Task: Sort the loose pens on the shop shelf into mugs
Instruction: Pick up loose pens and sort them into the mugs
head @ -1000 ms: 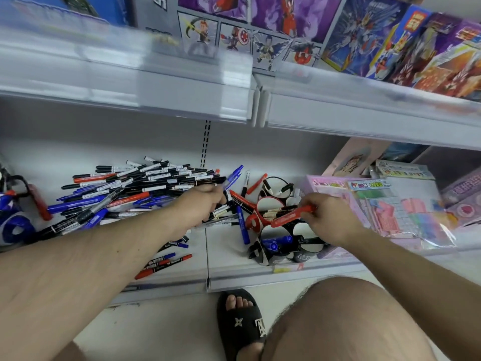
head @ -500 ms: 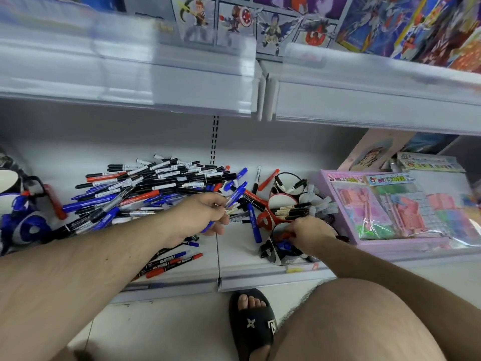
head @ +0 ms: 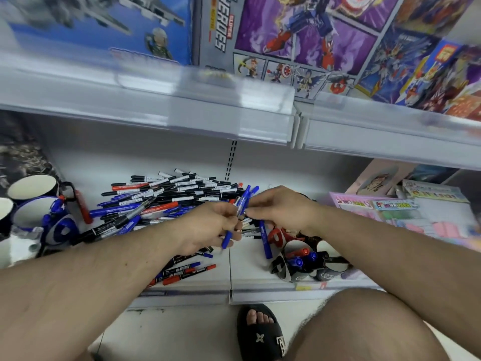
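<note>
A cluster of dark mugs (head: 299,264) stands at the near right of the shelf (head: 250,285); one of them holds two blue pens and a red pen, caps up. The mugs behind it are partly hidden by the right arm, so their contents cannot be told. At the far left stand more mugs (head: 31,188), blue and white, whose insides look bare as far as they show. The loose pens (head: 166,194), black, blue and red, lie heaped on the shelf between the two groups, with a few strays near the front edge.

The left hand (head: 208,227) has a tight grip on a bunch of blue pens (head: 242,207), fingers curled round them. The right hand (head: 281,209) pinches the same bunch at its middle with narrow fingertips, above the shelf.
</note>
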`<state>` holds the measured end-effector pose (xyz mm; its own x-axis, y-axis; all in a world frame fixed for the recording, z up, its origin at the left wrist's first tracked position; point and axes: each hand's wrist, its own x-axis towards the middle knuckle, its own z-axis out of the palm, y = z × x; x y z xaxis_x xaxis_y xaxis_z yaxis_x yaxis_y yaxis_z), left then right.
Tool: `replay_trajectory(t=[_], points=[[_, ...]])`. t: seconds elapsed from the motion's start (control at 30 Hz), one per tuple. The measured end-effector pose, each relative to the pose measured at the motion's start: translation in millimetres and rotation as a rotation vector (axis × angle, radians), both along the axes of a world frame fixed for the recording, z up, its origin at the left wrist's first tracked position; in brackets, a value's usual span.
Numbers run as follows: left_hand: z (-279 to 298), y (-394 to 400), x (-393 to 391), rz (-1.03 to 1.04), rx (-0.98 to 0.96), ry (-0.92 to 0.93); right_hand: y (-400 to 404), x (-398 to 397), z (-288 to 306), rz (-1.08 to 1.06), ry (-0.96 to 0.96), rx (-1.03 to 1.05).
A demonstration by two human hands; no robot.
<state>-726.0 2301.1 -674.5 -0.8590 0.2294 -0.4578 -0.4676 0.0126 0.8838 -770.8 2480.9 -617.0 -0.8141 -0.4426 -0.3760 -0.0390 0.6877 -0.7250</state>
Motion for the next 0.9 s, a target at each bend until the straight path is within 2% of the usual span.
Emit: replay_trajectory(t=[0.17, 0.3, 0.5, 0.6, 0.7, 0.8, 0.9], points=[[16.4, -13.9, 14.5, 0.026, -0.019, 0.091, -41.2, 14.7, 6.0, -0.119, 0.025, -0.106], [31.8, -45.6, 28.3, 0.021, -0.220, 0.184, -68.4, 16.7, 5.8, -0.099, 0.143, -0.059], [41.3, -120.3, 54.9, 0.194, -0.276, 0.259, -134.0, 34.8, -2.8, 0.231, 0.316, 0.061], [35.7, -148.7, 72.1, 0.236, -0.454, 0.324, -171.3, 49.5, -11.9, 0.368, 0.359, 0.050], [33.0, -175.4, 88.7, 0.265, -0.674, 0.357, -205.3, 59.8, -25.1, 0.393, 0.329, -0.017], [39.7, -209.7, 104.0, 0.348, -0.898, 0.378, -235.8, 63.0, -36.3, 0.345, 0.345, -0.114], [45.8, -255.9, 120.1, 0.560, -0.918, 0.285, -258.2, 61.2, -46.4, 0.211, 0.300, -0.213]])
